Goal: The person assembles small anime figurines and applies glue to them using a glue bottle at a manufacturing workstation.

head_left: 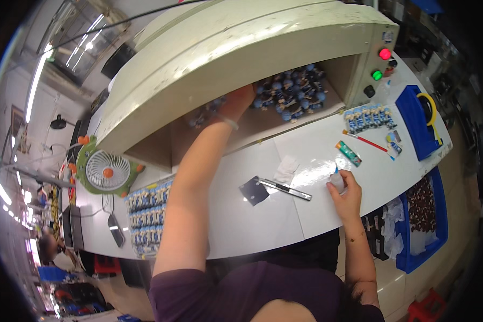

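Note:
My left hand [241,102] reaches into the opening of a large cream-coloured machine [241,60], beside a pile of small blue and dark figurines [292,95]. Its fingers are hidden at the pile's edge, so what they hold does not show. A few more figurines [201,114] lie inside, left of that wrist. Over the white table, my right hand [349,199] is closed around a small whitish bottle [337,182] with a thin blue tip pointing up.
Between the hands lie a utility knife [292,191], a dark square sheet [254,191] and a white tissue [287,169]. A green box [349,153], a red brush [369,142] and lined-up figurines [369,118] sit at right, near a blue tray [413,129]. A fan [107,172] stands left.

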`<state>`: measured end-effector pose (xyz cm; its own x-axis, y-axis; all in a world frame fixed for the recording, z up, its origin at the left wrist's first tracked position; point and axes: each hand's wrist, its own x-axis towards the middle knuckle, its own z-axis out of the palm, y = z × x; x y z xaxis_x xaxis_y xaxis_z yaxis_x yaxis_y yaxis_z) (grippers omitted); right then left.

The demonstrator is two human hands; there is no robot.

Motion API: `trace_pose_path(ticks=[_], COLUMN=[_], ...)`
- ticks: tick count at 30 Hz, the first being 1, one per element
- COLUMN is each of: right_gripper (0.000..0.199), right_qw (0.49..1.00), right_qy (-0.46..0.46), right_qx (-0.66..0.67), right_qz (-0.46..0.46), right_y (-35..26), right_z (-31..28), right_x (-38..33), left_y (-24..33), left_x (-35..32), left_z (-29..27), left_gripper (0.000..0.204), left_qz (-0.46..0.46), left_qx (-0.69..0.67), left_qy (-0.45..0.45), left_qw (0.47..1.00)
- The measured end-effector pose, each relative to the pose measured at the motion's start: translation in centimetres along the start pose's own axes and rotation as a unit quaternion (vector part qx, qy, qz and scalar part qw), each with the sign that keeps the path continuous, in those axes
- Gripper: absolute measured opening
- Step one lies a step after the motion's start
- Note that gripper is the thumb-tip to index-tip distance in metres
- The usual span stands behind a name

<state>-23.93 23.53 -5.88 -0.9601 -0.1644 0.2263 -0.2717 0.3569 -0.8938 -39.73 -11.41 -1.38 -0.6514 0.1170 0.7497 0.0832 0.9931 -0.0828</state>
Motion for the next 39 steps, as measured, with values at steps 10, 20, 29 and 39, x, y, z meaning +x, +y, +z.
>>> trace_pose_path(ticks=[10, 20, 29, 39], right_gripper=[0.023, 0.03, 0.041, 0.027], right_qw=[0.999, 0.996, 0.953, 0.91], right_qy=[0.007, -0.062, -0.082, -0.306], right_qx=[-0.033, -0.068, 0.223, 0.265], right_qz=[0.001, -0.015, -0.19, -0.084], right_y=[-0.4, 0.1, -4.5, -9.2], right_z=[-0.1, -0.4, 0.9, 1.8], right_x=[0.3, 0.1, -6.9, -9.3], left_y=[-3.2, 7.3, 14.9, 17.2], left_x=[0.3, -9.3, -17.8, -21.2], left_z=[5.6, -21.2, -30.5, -28.8], left_gripper=[0.03, 0.055, 0.056, 0.054], left_qz=[-0.05, -0.258, -0.251, -0.335], left_qx=[-0.088, -0.566, -0.607, -0.694], left_qy=[0.075, -0.248, -0.169, -0.145], left_qw=[0.992, 0.743, 0.735, 0.62])
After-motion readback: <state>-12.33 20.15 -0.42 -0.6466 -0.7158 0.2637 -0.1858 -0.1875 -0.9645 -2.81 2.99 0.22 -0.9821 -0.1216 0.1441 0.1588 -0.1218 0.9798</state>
